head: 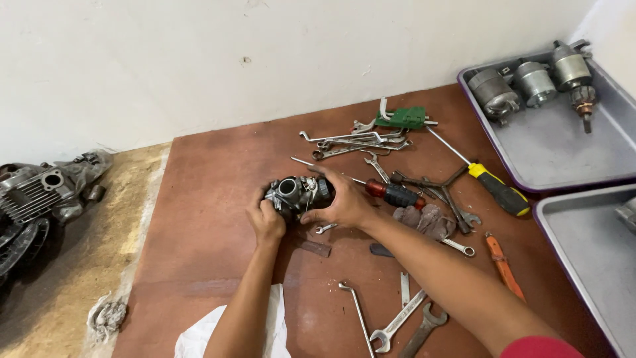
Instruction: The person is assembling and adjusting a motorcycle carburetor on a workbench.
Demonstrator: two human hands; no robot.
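both hands (305, 212) grip the metal carburetor (295, 192).

We see a grimy grey metal carburettor (295, 193), round opening facing up, sitting on the reddish-brown worktop (212, 199).

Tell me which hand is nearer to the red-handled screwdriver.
Right. The right hand grips the carburetor with the red-handled screwdriver lying just beyond its knuckles. The left hand holds the carburetor's far side, farther from it.
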